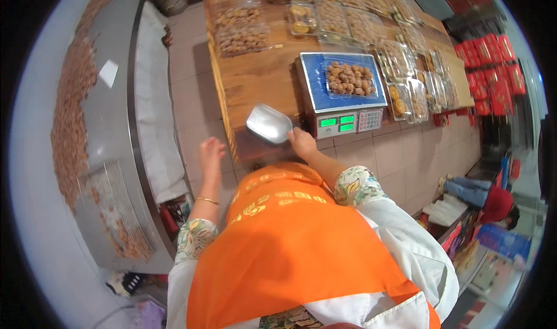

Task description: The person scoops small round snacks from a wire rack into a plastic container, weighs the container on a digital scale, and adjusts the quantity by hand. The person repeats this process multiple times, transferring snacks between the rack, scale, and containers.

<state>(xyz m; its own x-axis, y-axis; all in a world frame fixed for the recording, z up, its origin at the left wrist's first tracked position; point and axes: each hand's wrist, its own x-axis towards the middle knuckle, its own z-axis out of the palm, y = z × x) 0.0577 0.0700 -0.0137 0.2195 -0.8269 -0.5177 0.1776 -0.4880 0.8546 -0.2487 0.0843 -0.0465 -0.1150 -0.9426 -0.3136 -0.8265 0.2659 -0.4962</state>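
My right hand [302, 143] grips the handle of a shiny metal scoop [269, 124], held over the near edge of the wooden table. The scoop's pan looks bare and points left. My left hand [212, 150] hangs beside the table's near left corner, its fingers loosely curled and apart with nothing in them. Just right of the scoop stands a scale [313, 100] with a blue platform and green lit displays. On it sits a clear plastic tray [331, 92] filled with round brown nut-like pieces [350, 78].
Several clear boxes of brown pieces [243, 36] and of yellow round slices [301, 19] cover the far and right parts of the wooden table [249, 80]. Left is a metal counter [113, 120] with spread brown pieces and a wire rack [116, 210]. Red packages [493, 74] stand at right.
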